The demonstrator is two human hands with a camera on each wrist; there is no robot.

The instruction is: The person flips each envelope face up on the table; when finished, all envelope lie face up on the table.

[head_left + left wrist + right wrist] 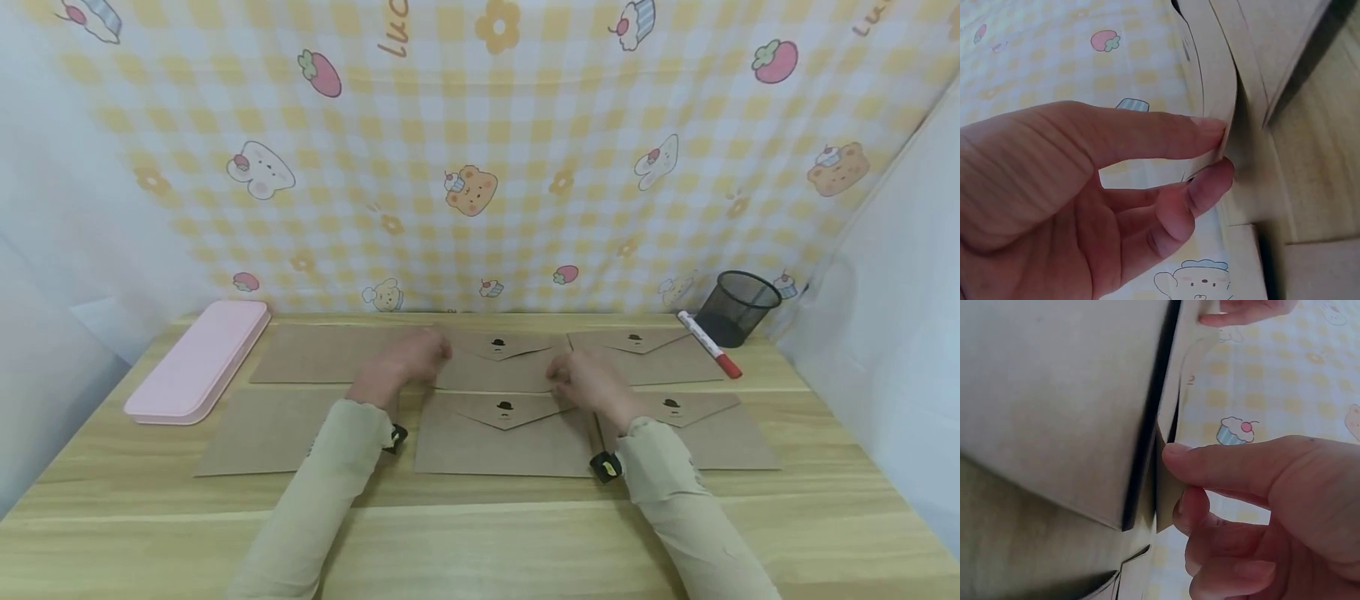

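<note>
Your sleeves: long, pale khaki, cloth creased. Left sleeve (pixel 303 508) loosely rumpled along forearm, right sleeve (pixel 693 525) wrinkled below cuff (pixel 651 446). Your left hand (pixel 405 362) and right hand (pixel 592 383) bare. Small black box (pixel 606 467) at right wrist, yellow patch on it; another black box (pixel 395 439) at left.

Mid-frame on table (pixel 480 550): six envelopes (pixel 506 450), three behind, three in front; back middle between left hand (pixel 403 362) and right hand (pixel 588 382). Frame left: case (pixel 197 358). Right: marker (pixel 707 342) beside back-right envelope, cup (pixel 738 312) just right. Behind everything: curtain (pixel 360 142).
</note>
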